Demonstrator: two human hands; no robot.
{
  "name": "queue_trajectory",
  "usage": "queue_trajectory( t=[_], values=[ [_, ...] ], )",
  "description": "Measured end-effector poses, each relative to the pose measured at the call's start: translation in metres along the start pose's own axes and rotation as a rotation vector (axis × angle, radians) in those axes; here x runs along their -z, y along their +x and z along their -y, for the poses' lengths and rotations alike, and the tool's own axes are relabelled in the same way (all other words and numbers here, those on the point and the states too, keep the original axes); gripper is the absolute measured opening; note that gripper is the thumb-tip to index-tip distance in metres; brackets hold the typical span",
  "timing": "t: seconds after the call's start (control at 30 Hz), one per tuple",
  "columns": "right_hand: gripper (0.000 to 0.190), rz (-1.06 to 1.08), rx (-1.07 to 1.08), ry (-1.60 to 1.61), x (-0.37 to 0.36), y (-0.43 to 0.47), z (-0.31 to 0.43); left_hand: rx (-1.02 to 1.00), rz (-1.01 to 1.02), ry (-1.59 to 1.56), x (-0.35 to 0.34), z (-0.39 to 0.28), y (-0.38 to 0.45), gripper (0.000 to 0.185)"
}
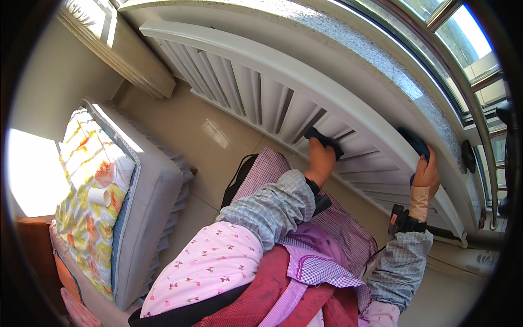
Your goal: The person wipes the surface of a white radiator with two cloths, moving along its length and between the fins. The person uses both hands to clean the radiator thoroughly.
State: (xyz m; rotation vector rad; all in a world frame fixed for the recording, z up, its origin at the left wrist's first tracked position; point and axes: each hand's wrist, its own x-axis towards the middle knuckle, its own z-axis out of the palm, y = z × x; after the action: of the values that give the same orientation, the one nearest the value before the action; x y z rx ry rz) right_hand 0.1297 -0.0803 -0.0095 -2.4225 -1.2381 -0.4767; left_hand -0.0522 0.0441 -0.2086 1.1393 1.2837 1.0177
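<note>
A long white radiator (282,69) curves across the view beneath the windowsill. My left hand (321,161) holds a dark cloth (327,143) against the radiator's vertical fins, around the middle of its front. At the right, my right hand (425,173) grips a dark blue cloth (414,143) at the radiator's top edge, on the side towards the wall. Part of this cloth is hidden behind the fingers. Both forearms wear grey checked sleeve covers, with a dark band at each wrist.
A granite windowsill (351,36) and metal window bars (461,81) run above the radiator. At the left stands a bed (151,196) with a flowered cloth (96,163) and a white roll (99,197). Curtains (122,53) hang at the upper left. Below me is a tiled floor (196,126).
</note>
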Motion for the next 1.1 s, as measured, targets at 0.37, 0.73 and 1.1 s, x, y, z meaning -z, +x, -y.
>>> queue_trajectory(
  t=[0.37, 0.73, 1.1],
  values=[
    [0.035, -0.005, -0.018, 0.045, 0.002, -0.001, 0.001, 0.839, 0.145, -0.234, 0.001, 0.14, 0.078, 0.024],
    [0.036, -0.032, 0.02, 0.011, 0.007, -0.005, 0.008, 0.521, 0.35, 0.344, -0.031, 0.27, 0.068, 0.022],
    [0.036, -0.045, 0.01, -0.022, 0.008, -0.004, 0.017, -0.53, 0.74, 0.862, 0.007, 0.282, 0.095, 0.022]
  ],
)
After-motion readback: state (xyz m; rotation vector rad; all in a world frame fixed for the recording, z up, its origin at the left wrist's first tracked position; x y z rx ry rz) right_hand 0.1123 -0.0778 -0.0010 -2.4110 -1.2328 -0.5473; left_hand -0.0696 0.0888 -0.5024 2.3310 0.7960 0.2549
